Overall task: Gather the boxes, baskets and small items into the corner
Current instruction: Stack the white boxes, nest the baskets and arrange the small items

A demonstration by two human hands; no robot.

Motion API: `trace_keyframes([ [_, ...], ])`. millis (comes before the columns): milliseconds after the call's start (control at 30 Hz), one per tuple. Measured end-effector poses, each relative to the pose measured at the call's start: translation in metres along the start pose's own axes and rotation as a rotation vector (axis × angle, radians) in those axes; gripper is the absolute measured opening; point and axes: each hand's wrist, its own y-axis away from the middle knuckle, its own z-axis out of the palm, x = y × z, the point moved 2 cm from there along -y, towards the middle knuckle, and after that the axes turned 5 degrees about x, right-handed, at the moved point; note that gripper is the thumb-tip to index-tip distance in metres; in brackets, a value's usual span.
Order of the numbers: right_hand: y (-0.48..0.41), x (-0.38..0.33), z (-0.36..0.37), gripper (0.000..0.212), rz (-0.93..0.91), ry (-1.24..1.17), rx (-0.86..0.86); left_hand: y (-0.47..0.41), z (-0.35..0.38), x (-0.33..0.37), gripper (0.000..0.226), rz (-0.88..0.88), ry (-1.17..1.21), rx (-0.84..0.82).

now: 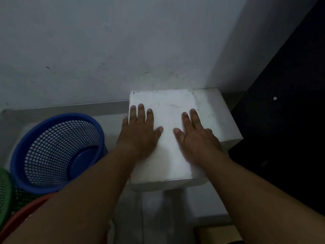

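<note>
White foam box (168, 104) standing in the corner, far edge against the grey wall (105, 50), right side beside a dark panel (290, 111). I see my left hand (140, 131) and right hand (197, 136) lying flat on its top, fingers straight, gripping nothing. Left of the box are 3 baskets: a blue mesh basket (70, 117) nearest, with a green basket (5, 191) and a red basket (21, 221) at the lower left.

A white box (169, 104) lies flat; blue mesh basket (52, 148) stands left of it.
</note>
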Motion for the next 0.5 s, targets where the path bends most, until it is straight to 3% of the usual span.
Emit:
trace_keyframes([
  [167,-0.001,-0.001,0.000,0.067,0.017,0.008,-0.058,0.073,0.001,-0.004,0.130,0.280,-0.162,-0.218],
  [267,0.001,-0.004,-0.004,0.066,0.037,0.051,-0.080,0.078,0.006,0.001,0.128,0.292,-0.189,-0.188],
  [367,0.022,-0.007,-0.002,0.063,-0.118,0.181,0.021,0.073,0.009,0.005,0.125,0.296,-0.199,-0.178],
  [500,0.053,-0.005,0.006,0.074,-0.232,0.187,-0.007,0.070,0.008,0.004,0.124,0.312,-0.234,-0.199],
])
